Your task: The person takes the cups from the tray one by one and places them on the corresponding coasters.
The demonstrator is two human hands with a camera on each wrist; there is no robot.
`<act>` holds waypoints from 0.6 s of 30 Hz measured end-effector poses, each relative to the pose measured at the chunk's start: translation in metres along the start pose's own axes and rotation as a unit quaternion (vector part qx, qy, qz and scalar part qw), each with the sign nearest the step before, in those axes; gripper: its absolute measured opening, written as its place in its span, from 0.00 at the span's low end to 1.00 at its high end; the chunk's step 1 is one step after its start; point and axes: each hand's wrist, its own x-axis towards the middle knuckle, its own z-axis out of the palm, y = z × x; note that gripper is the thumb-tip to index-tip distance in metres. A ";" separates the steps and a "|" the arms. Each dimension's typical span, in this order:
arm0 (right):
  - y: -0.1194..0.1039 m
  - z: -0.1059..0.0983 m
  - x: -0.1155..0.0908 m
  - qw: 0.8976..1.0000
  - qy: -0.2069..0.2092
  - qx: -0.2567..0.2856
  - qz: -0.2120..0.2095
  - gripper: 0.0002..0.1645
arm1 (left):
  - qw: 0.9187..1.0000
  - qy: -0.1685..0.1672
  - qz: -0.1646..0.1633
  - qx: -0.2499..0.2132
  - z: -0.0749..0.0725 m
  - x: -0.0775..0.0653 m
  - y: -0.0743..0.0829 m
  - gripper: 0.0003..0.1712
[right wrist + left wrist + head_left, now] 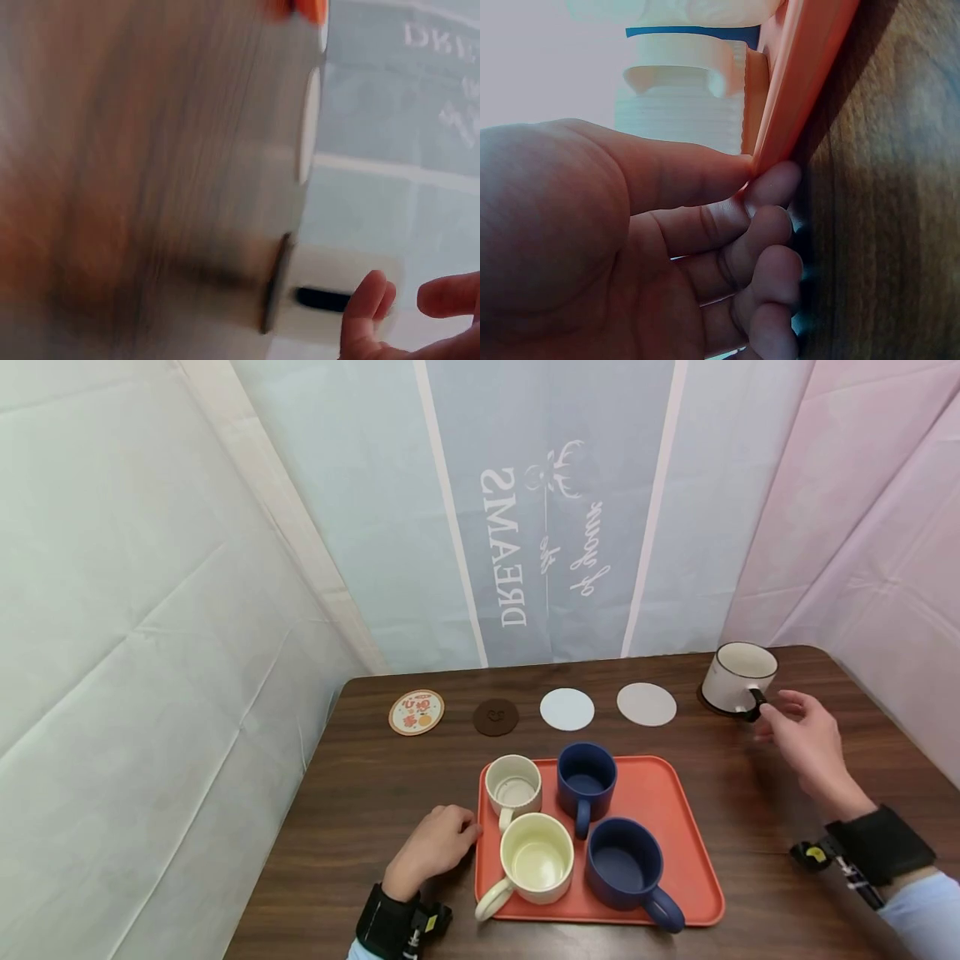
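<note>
At the back right of the table, a white mug (738,681) with a black rim and black handle (322,298) stands on a dark coaster (276,285). My right hand (810,739) is beside that handle, its thumb and fingers parted and nothing between them. My left hand (437,843) pinches the left edge of the orange tray (682,860) between thumb (697,174) and forefinger. On the tray are a ribbed cream mug (513,785), a pale yellow mug (537,860) and two navy mugs, one behind (587,781) and one in front (624,864).
Left of the white mug, a row of round coasters runs along the back: a grey-white coaster (647,704), a white coaster (567,709), a dark brown coaster (496,717) and a printed coaster (416,712). Cloth curtains (555,527) enclose the wooden table (360,793).
</note>
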 end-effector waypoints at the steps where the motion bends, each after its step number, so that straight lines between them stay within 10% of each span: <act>1: -0.003 0.002 -0.008 1.000 0.006 -0.026 -0.012 0.33 | 1.000 0.000 0.000 0.000 0.000 0.000 0.000 0.20; 5: -0.020 0.015 -0.051 0.996 -0.056 -0.068 -0.034 0.26 | 1.000 -0.004 -0.003 -0.006 0.001 -0.001 -0.001 0.21; 10: -0.033 0.033 -0.103 0.967 -0.247 -0.060 -0.015 0.21 | 1.000 -0.015 -0.010 -0.019 0.004 -0.005 -0.004 0.21; 13: -0.035 0.039 -0.121 0.925 -0.379 0.013 -0.003 0.20 | 1.000 -0.011 -0.009 -0.019 0.004 -0.005 -0.004 0.21; 18: -0.028 0.047 -0.137 0.817 -0.552 0.165 0.014 0.20 | 1.000 -0.004 -0.005 -0.014 0.000 -0.001 -0.003 0.21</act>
